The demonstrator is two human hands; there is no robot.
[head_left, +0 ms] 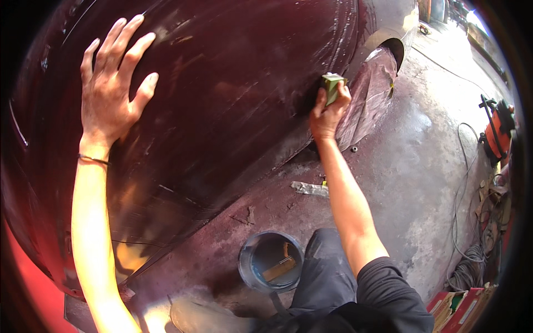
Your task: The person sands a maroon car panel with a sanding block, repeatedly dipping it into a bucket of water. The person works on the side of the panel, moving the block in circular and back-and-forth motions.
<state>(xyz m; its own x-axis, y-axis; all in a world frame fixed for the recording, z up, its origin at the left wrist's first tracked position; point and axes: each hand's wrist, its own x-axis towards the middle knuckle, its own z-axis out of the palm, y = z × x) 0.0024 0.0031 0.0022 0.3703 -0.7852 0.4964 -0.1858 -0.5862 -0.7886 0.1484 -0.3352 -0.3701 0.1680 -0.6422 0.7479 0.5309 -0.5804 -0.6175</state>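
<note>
A large dark maroon car body panel [222,105], streaked with wet-looking marks and whitish smears, fills the left and middle. My left hand [108,89] lies on it at the upper left, fingers spread and holding nothing. Near the panel's right edge, my right hand [327,115] grips a small green sanding block [332,86], with thumb and fingers round its sides. The block is held at the panel's surface; its underside is hidden. Just beyond that hand, a wrinkled maroon-dusted cover [369,97] hangs in the wheel arch.
A dark bucket [242,261] holding liquid and a brown block [279,270] stands beside my knee. Crumpled tape [311,189] lies on the stained concrete floor [405,166]. At the right are an orange-and-black machine [498,130], trailing cables and a coiled hose [467,275].
</note>
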